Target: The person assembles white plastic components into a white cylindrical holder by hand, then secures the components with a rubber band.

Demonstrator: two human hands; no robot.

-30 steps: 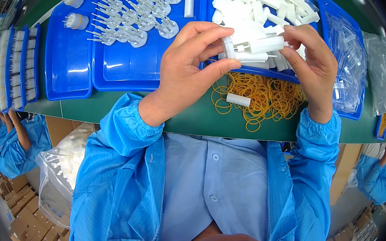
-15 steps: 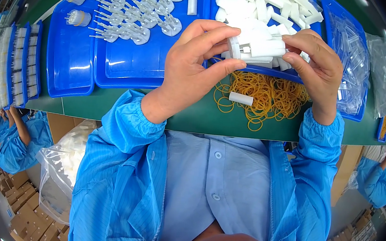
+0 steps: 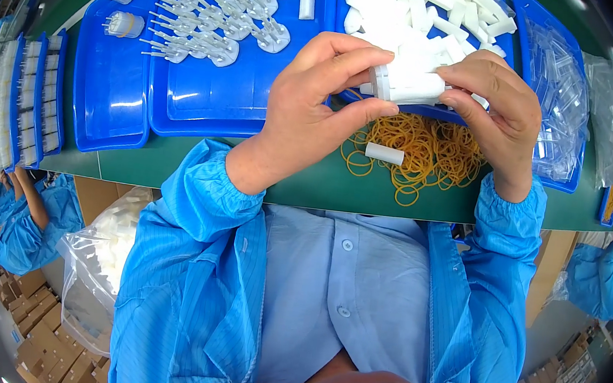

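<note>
Over the front of the parts tray, my left hand point(image 3: 308, 108) is closed around the rim of a round, clear-whitish disc base point(image 3: 381, 81) turned on its side. White block-like pieces point(image 3: 418, 91) extend from the disc toward the right. My right hand point(image 3: 501, 111) pinches their far end between thumb and fingers. Glare and the white pile behind blur the outline of the upper pieces. Below the hands, a single white piece point(image 3: 385, 153) lies at the left of a heap of yellow rubber bands point(image 3: 431, 160).
A blue tray point(image 3: 210, 109) at left holds several pronged clear bases point(image 3: 209, 48) and one white piece. Farther left, a narrow blue tray point(image 3: 110, 120) contains two banded bundles point(image 3: 123, 25). White pieces point(image 3: 449, 3) are piled ahead. Clear plastic sleeves point(image 3: 552, 91) fill the right tray.
The disc has shifted slightly right and my right fingertips slightly left, bringing the hands closer. Thin prongs visible earlier near the right fingertips no longer show.
</note>
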